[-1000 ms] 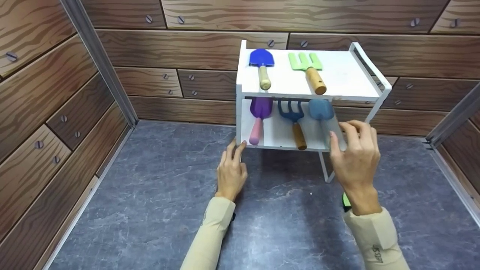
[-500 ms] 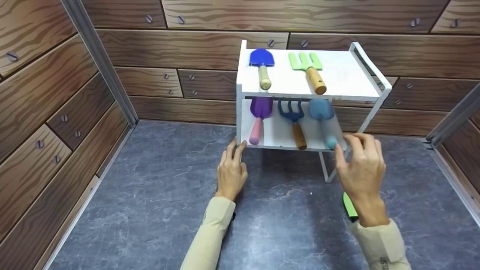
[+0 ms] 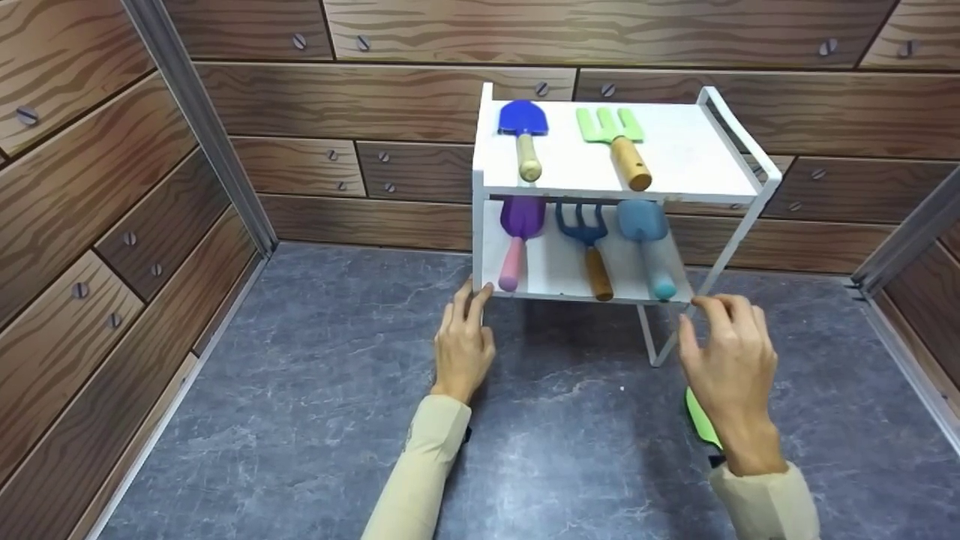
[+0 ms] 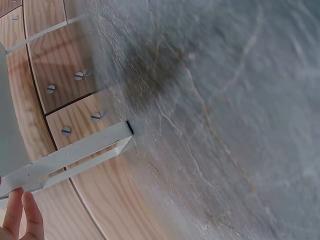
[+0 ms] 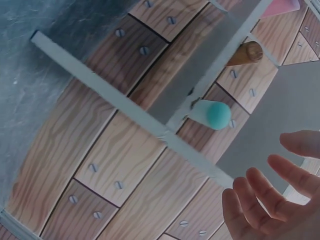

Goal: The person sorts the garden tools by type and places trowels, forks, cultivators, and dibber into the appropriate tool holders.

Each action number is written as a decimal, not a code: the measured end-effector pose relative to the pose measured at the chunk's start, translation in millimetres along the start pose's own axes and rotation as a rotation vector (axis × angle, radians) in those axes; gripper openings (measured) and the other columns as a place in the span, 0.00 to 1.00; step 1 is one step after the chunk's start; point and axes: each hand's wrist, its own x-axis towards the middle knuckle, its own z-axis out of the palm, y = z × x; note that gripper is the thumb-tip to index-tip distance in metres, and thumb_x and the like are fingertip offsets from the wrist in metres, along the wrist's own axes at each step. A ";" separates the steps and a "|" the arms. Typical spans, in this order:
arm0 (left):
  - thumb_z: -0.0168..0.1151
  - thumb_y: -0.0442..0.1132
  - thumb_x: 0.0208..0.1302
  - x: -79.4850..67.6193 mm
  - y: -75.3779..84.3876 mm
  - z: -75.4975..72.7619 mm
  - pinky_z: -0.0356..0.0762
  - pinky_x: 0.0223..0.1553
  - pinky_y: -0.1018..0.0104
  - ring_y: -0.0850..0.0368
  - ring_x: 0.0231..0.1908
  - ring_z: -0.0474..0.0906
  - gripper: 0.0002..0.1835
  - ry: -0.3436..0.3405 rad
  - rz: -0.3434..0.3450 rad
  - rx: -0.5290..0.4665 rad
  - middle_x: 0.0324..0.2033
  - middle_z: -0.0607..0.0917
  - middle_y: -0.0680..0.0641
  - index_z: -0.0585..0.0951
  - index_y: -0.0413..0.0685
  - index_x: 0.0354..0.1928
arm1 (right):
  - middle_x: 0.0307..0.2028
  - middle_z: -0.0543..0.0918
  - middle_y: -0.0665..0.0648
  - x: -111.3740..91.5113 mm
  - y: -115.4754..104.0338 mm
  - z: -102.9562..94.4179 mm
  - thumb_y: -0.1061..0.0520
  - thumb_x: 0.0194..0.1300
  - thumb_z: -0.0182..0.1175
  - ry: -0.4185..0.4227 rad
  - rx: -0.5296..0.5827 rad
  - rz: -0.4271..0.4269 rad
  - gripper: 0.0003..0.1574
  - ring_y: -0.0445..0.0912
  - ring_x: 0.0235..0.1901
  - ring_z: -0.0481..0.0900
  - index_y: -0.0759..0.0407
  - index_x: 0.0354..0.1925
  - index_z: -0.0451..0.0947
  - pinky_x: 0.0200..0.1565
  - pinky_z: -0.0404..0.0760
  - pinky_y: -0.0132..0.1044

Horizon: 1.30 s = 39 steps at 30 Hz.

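A white two-tier rack (image 3: 690, 142) stands ahead of me. My left hand (image 3: 463, 352) rests its extended fingers at the rack's lower left front corner; the left wrist view shows fingertips against the white frame. My right hand (image 3: 731, 360) holds nothing, fingers loosely bent and apart from the thumb, close to the lower right front corner. On the lower shelf lie a purple trowel (image 3: 523, 216) with a pink handle, a dark blue hand fork (image 3: 583, 231) and a light blue trowel (image 3: 643, 220). The light blue trowel's teal handle end (image 5: 218, 115) juts past the shelf in the right wrist view.
The top shelf bears a blue shovel (image 3: 523, 118) and a light green hand fork (image 3: 611, 126), both wooden-handled. A bright green tool (image 3: 700, 420) lies on the grey floor (image 3: 315, 390), partly behind my right wrist. Wood-patterned walls (image 3: 337, 97) surround the floor.
My right hand has drawn back from the light blue trowel's handle, down and slightly right, uncovering its teal end. More of the green tool shows. The left hand stays put.
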 end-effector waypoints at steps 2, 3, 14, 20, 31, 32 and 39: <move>0.62 0.23 0.49 0.6 0.5 -0.9 0.82 0.34 0.56 0.46 0.39 0.78 0.35 -0.001 0.001 -0.002 0.63 0.76 0.39 0.77 0.46 0.63 | 0.39 0.80 0.70 -3.4 2.9 -0.9 0.69 0.55 0.69 -0.012 -0.006 0.011 0.14 0.67 0.38 0.75 0.73 0.41 0.83 0.37 0.75 0.61; 0.62 0.23 0.49 0.9 0.8 -1.4 0.83 0.34 0.56 0.46 0.39 0.78 0.34 -0.001 0.000 -0.002 0.63 0.76 0.39 0.77 0.46 0.64 | 0.39 0.80 0.70 -5.2 4.3 -1.4 0.69 0.55 0.69 -0.019 -0.009 0.016 0.14 0.67 0.38 0.75 0.73 0.42 0.83 0.37 0.75 0.61; 0.62 0.24 0.48 0.4 -0.1 -0.7 0.82 0.33 0.55 0.45 0.39 0.78 0.35 0.000 -0.005 0.005 0.62 0.76 0.40 0.78 0.47 0.63 | 0.39 0.80 0.71 -21.8 15.0 -5.2 0.69 0.57 0.69 -0.084 -0.037 0.049 0.13 0.66 0.37 0.76 0.73 0.41 0.82 0.33 0.75 0.60; 0.62 0.24 0.48 0.2 0.1 -0.4 0.83 0.33 0.54 0.45 0.40 0.78 0.35 0.000 -0.002 0.001 0.62 0.76 0.40 0.78 0.47 0.63 | 0.39 0.80 0.71 -30.3 21.5 -5.4 0.68 0.57 0.69 -0.118 -0.069 0.053 0.13 0.67 0.36 0.77 0.72 0.42 0.82 0.31 0.76 0.62; 0.61 0.23 0.48 -0.1 -0.9 -0.6 0.83 0.35 0.53 0.44 0.41 0.78 0.35 0.003 -0.006 -0.005 0.62 0.76 0.40 0.78 0.47 0.63 | 0.37 0.81 0.70 -40.5 32.7 -5.6 0.70 0.55 0.69 -0.126 -0.090 0.052 0.13 0.67 0.36 0.78 0.71 0.41 0.83 0.29 0.76 0.64; 0.61 0.23 0.48 0.0 -0.7 -0.7 0.83 0.35 0.53 0.44 0.41 0.78 0.34 0.002 -0.006 -0.006 0.62 0.76 0.40 0.78 0.46 0.63 | 0.37 0.81 0.70 -41.0 33.2 -5.8 0.69 0.55 0.69 -0.129 -0.090 0.054 0.13 0.67 0.35 0.78 0.71 0.41 0.83 0.29 0.75 0.64; 0.60 0.23 0.49 -0.1 0.0 0.0 0.83 0.33 0.54 0.45 0.40 0.78 0.34 -0.007 -0.013 -0.002 0.62 0.76 0.39 0.78 0.46 0.63 | 0.38 0.81 0.70 -47.3 37.2 -8.2 0.69 0.55 0.70 -0.144 -0.098 0.083 0.12 0.67 0.35 0.78 0.70 0.40 0.83 0.29 0.75 0.65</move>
